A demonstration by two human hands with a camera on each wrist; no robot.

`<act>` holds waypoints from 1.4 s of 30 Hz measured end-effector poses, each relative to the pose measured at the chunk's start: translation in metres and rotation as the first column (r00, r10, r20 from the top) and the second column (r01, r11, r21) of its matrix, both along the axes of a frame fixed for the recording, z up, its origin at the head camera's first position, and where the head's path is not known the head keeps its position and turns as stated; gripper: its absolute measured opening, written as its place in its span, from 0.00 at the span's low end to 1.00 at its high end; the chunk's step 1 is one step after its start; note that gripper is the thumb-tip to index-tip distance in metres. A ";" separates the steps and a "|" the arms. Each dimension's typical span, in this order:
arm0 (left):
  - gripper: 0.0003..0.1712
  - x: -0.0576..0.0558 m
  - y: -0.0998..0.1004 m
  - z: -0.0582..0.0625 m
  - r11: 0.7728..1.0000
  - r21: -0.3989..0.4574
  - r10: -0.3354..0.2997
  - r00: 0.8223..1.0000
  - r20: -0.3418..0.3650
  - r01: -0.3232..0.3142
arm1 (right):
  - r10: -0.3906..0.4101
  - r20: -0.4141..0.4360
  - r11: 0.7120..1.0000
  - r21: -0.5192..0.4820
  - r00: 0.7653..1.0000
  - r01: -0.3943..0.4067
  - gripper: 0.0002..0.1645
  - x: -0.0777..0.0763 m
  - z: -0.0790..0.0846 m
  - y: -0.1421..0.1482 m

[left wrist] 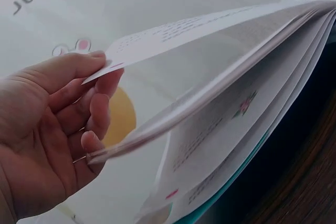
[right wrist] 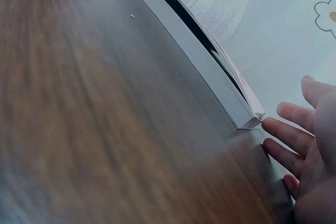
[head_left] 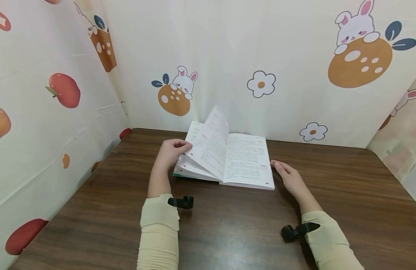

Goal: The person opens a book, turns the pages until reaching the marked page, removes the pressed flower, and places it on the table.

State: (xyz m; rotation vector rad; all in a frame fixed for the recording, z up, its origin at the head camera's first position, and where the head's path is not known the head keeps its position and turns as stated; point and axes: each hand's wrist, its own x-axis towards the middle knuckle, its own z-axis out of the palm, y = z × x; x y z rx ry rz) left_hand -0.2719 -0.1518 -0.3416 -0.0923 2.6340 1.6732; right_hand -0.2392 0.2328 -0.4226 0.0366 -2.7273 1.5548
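Note:
An open book [head_left: 246, 161] lies on the table, its printed pages facing up. At its left side my left hand [head_left: 172, 152] pinches the edge of a lifted page [head_left: 211, 144], whose upper corner stands up off the book. In the left wrist view the thumb and forefinger hold that page [left wrist: 173, 32], while the lower fingers touch a further bundle of leaves [left wrist: 210, 90]. A teal cover edge [left wrist: 226, 195] shows beneath. My right hand [head_left: 290, 180] is beside the book's right edge, fingers extended; in the right wrist view its fingertips reach the book's corner, contact uncertain.
The brown wooden table [head_left: 228, 232] extends around the book. Behind it hangs a pale curtain [head_left: 221, 45] printed with rabbits, fruit and flowers, which also runs along both sides. Black wrist cameras sit on the left sleeve [head_left: 159, 225] and right sleeve [head_left: 329, 240].

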 end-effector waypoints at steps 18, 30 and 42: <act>0.18 0.002 -0.025 -0.012 0.996 -0.074 -0.031 0.991 0.127 0.041 | -0.004 -0.002 1.000 0.011 1.000 0.004 0.40 0.001 0.000 0.000; 0.14 -0.004 -0.031 -0.029 0.968 -0.220 -0.058 0.963 0.264 0.119 | -0.012 -0.003 1.000 0.015 1.000 0.012 0.39 0.002 0.000 -0.001; 0.14 -0.005 -0.015 -0.042 0.867 -0.465 -0.029 0.952 0.306 0.176 | -0.011 0.019 0.999 0.033 1.000 0.010 0.38 0.004 0.002 -0.002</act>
